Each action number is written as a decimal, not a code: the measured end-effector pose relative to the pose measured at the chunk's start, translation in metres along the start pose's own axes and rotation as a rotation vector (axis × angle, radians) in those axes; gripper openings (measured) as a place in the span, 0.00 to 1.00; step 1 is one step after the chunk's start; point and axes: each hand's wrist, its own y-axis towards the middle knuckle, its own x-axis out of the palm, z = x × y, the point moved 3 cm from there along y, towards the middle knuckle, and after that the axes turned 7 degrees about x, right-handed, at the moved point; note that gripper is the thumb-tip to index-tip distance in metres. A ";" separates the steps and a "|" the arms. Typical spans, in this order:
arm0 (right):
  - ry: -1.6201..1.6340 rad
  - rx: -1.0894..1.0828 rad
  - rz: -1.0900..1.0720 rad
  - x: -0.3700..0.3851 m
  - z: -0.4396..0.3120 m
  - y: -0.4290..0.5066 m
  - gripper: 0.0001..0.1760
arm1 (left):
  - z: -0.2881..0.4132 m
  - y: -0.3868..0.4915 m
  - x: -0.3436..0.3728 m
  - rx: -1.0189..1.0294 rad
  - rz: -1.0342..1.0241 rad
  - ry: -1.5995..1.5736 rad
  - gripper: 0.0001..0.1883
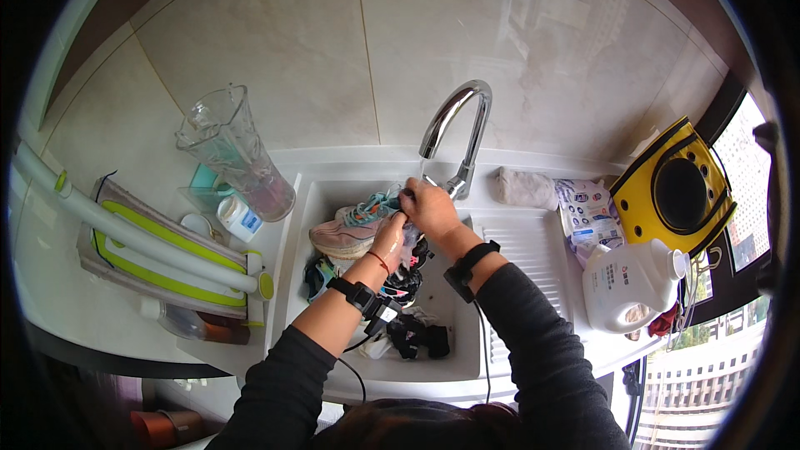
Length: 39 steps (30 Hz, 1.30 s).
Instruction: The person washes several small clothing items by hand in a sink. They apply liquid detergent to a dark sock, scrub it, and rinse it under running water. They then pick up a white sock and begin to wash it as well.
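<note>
Under the running chrome faucet [459, 119], my left hand [390, 240] and my right hand [432, 207] meet over the sink basin [459, 319]. Both are closed around a small wet cloth [409, 239], mostly hidden by my fingers and the water. Beside my left hand rests a pale pink sneaker [340, 237] with teal laces, its toe pointing left. Below my hands, more dark, multicoloured footwear [400, 284] is partly covered by my left forearm. Black socks or similar small fabric pieces [419, 337] lie near the basin's front, next to a white cloth [375, 347].
A ribbed drainboard [525, 262] adjoins the basin. Right of it stand a white detergent jug [628, 287], a soft package [587, 212] and a yellow bag [669, 187]. A glass vase [240, 156], an open white bottle [239, 217] and a flat mop [175, 250] occupy the left counter.
</note>
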 end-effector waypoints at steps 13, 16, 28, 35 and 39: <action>0.689 0.182 -0.127 -0.010 0.025 0.002 0.14 | 0.014 0.011 -0.029 0.110 -0.157 0.151 0.23; 0.846 0.265 -0.234 -0.008 0.018 -0.001 0.10 | 0.017 0.007 -0.016 0.174 -0.388 -0.078 0.21; 0.563 -0.201 0.163 -0.015 -0.019 -0.020 0.10 | 0.022 -0.003 -0.005 0.035 -0.125 -0.171 0.19; -0.051 -0.173 0.058 -0.010 -0.026 -0.015 0.12 | 0.010 -0.001 0.001 0.038 -0.071 0.326 0.23; -0.001 0.080 0.049 -0.005 0.001 0.001 0.15 | 0.002 0.007 0.002 -0.091 -0.168 0.071 0.22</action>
